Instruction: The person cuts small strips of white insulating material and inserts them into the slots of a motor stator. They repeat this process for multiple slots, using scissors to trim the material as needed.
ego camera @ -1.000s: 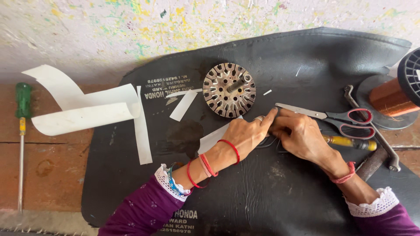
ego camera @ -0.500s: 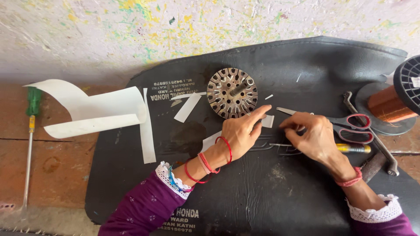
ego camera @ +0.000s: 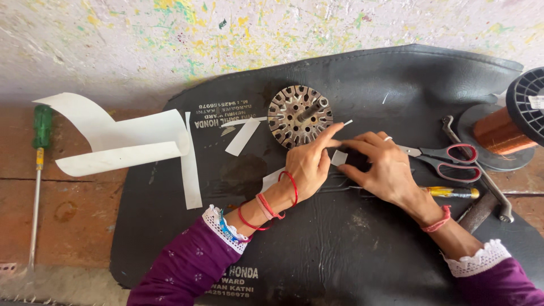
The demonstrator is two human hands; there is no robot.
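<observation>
My left hand point(ego camera: 310, 163) and my right hand point(ego camera: 381, 164) meet over a black mat point(ego camera: 351, 249), just below a round slotted metal motor core point(ego camera: 298, 115). Both pinch a small white paper slip point(ego camera: 339, 157) between their fingertips. My left forefinger stretches toward the core's rim. A longer white strip point(ego camera: 271, 179) lies under my left wrist. Red bangles and threads circle both wrists, and both sleeves are purple with white lace cuffs.
Red-handled scissors point(ego camera: 447, 157) lie right of my right hand, with a yellow-handled tool point(ego camera: 453, 192), a wrench point(ego camera: 481, 173) and a copper wire spool point(ego camera: 510, 127) beyond. Curled white paper sheets point(ego camera: 122, 141) and a green-handled screwdriver point(ego camera: 38, 164) lie at left. A paint-flecked wall stands behind.
My hands have shifted slightly right and up toward the motor core, still working the small paper slip together. The camera view has moved a little.
</observation>
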